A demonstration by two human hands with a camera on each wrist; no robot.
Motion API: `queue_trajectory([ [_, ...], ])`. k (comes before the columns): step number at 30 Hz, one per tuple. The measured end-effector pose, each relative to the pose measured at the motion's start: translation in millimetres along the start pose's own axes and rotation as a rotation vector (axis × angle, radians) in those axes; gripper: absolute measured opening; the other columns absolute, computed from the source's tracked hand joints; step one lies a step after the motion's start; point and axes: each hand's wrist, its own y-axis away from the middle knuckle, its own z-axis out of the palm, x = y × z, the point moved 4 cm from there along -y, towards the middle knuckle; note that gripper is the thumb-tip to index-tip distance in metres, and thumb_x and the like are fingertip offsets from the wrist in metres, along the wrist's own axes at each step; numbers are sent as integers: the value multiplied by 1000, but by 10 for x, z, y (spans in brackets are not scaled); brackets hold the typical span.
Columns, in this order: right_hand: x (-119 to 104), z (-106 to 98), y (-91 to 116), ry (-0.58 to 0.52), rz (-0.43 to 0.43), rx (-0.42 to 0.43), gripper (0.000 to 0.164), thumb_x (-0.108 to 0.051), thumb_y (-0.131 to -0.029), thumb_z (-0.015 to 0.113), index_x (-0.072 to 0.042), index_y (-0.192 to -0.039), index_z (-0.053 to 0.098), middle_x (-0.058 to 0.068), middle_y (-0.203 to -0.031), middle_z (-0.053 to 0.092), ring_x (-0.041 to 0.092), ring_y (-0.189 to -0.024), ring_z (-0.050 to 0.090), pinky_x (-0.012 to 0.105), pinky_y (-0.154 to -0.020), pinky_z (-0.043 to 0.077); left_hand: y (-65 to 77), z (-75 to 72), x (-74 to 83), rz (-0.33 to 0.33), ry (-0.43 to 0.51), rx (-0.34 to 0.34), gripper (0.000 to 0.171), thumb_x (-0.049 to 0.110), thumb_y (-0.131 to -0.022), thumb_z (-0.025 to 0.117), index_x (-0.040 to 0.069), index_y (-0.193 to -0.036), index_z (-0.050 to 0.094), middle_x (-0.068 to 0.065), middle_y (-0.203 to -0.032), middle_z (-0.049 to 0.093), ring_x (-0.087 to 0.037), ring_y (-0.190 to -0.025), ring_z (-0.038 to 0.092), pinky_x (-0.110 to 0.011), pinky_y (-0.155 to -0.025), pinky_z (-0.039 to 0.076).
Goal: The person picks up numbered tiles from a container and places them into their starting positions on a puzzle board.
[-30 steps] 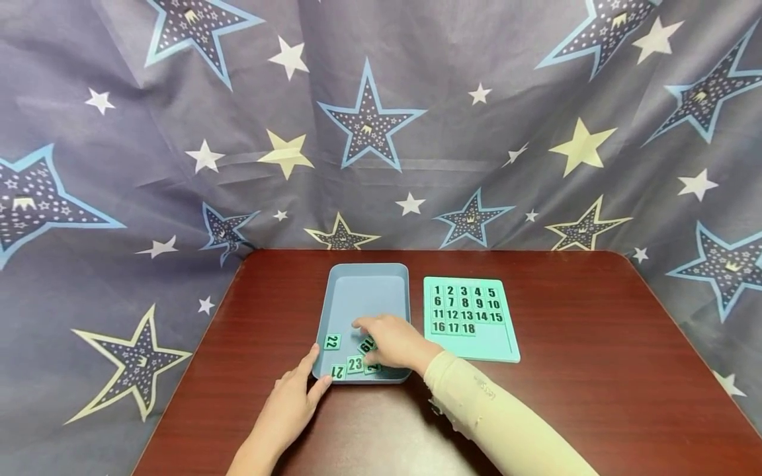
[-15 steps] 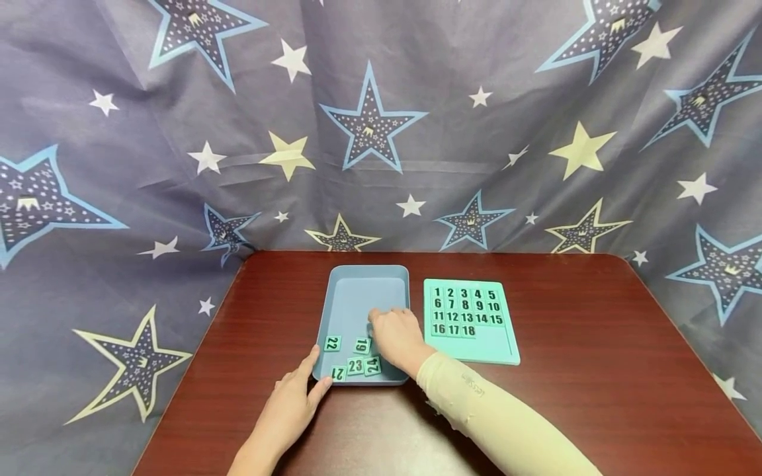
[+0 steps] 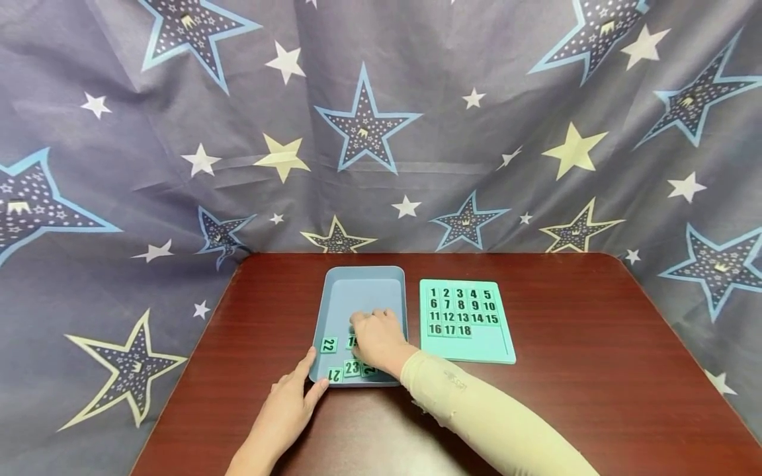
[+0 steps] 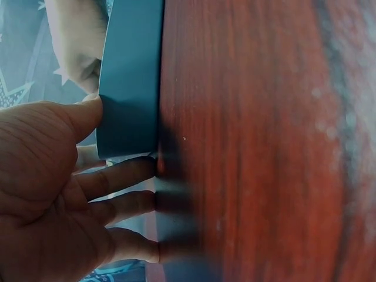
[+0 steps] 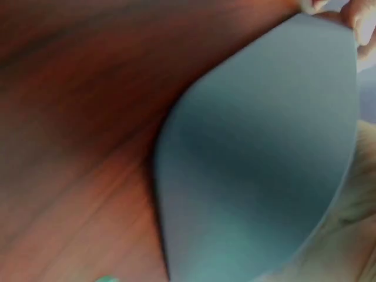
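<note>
My left hand point(image 3: 288, 403) lies at the near left corner of a blue-grey tray point(image 3: 366, 272), thumb against its rim and the other fingers along the side. In the left wrist view the fingers of my left hand point(image 4: 53, 188) are spread, with fingertips down by the table. Over the right part of the tray, my right hand point(image 3: 381, 340) has curled fingers around the green number tile 19 point(image 3: 352, 342), partly covering it. Tile 22 point(image 3: 329, 345) lies left of it. Nearer the front rim are tile 21 point(image 3: 335, 375), tile 23 point(image 3: 352, 368) and a half-covered tile point(image 3: 370, 370).
A mint-green number board point(image 3: 491, 347) lies just right of the tray, with tiles 1 to 18 in rows and a bare strip below. All stands on a dark red wooden table point(image 3: 571, 344). A star-patterned curtain point(image 3: 238, 172) hangs behind the table's far edge.
Tile 19 has turned from sideways to upright and shifted slightly left. My right hand has moved a little left over it. The left hand keeps its place at the tray corner.
</note>
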Motion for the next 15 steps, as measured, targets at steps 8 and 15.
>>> queue_trajectory([
  [8, 426, -293, 156, -242, -169, 143, 64, -39, -92, 85, -13, -146, 62, -5, -108, 79, 26, -117, 68, 46, -110, 52, -1, 8, -6, 4, -8, 4, 70, 37, -110, 60, 11, -169, 33, -23, -164, 49, -54, -143, 52, -82, -113, 33],
  [15, 1391, -530, 655, -356, -138, 275, 68, -27, -89, 89, -5, -146, 58, 1, -100, 77, 29, -99, 73, 48, -91, 60, -3, 15, -9, 8, -7, 5, 70, 37, -111, 60, 10, -169, 32, -22, -165, 48, -54, -144, 52, -82, -115, 30],
])
